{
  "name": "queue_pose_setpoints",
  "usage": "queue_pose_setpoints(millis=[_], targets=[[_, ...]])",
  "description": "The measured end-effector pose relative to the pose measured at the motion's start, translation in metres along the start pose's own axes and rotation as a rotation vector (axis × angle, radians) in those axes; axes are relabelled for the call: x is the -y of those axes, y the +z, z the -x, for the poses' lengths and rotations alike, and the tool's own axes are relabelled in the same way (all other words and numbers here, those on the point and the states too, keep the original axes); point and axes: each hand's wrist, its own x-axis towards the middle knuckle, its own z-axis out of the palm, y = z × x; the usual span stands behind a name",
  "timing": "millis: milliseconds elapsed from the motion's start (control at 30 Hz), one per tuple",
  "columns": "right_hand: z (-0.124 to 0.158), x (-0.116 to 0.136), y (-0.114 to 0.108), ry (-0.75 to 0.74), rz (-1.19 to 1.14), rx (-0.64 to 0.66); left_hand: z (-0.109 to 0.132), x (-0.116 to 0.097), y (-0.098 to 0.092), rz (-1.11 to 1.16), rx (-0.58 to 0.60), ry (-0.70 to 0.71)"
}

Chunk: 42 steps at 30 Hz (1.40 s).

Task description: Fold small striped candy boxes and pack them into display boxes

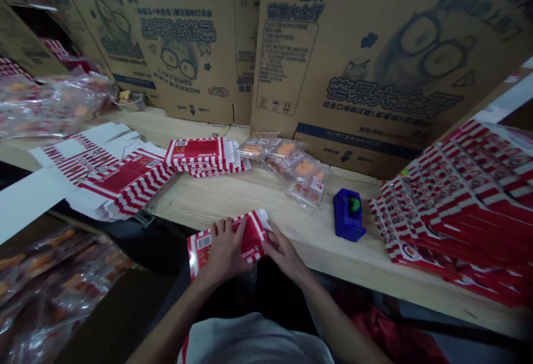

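Both my hands hold one red-and-white striped carton (pixel 252 234) at the near edge of the wooden bench (pixel 258 197). My left hand (pixel 225 247) lies over the carton's middle with its fingers wrapped round it. My right hand (pixel 283 250) grips the carton's right end, fingers pressed against it. A barcode panel shows at the carton's left end. Clear packets of orange sweets (pixel 297 172) lie just beyond the carton. To their left rests a small pile of folded striped cartons (pixel 204 155).
A blue tape dispenser (pixel 348 214) stands right of my hands. Flat striped cartons are fanned out at the right (pixel 458 208) and left (pixel 108 175). Big printed cardboard boxes (pixel 375 58) wall off the back. Bags of sweets (pixel 50 103) fill the far left.
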Motion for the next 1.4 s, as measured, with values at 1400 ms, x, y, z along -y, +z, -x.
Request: queue_pose_setpoints(millis=[1400], targets=[[0.047,0.016,-0.034,-0.002,0.053,0.007,0.023,0.005,0.005,1.146,0.095,0.075]])
